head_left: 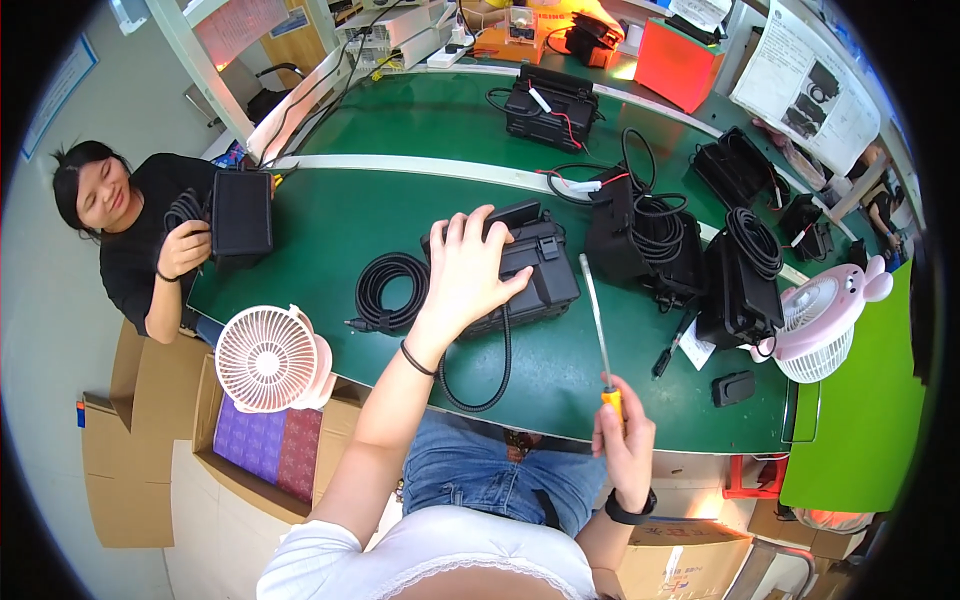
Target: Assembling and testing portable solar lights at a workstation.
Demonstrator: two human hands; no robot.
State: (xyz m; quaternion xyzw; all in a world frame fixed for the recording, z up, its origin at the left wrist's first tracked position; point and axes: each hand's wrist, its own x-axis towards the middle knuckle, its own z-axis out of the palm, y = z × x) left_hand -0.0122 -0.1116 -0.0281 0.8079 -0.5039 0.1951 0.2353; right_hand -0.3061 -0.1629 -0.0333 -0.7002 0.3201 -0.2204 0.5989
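Observation:
My left hand (470, 262) lies with fingers spread over a black plastic case (545, 270) with latches, on the green table in front of me. A ribbed black hose (507, 365) loops from the case toward the table's near edge. Beside it on the left rests a coil of black cable (370, 290), with a connector at its end. My right hand (624, 440) is closed around the yellow handle of a screwdriver (597, 325), whose long metal shaft points away from me, right of the case and apart from it. The case's left part is hidden under my hand.
At the left, a co-worker holds a black case (243, 212) and cable. A white fan (268, 358) stands at the near left edge, a pink fan (815, 315) at the right. More black cases with cables (660, 235) stand right of centre. A small black part (734, 388) lies near right.

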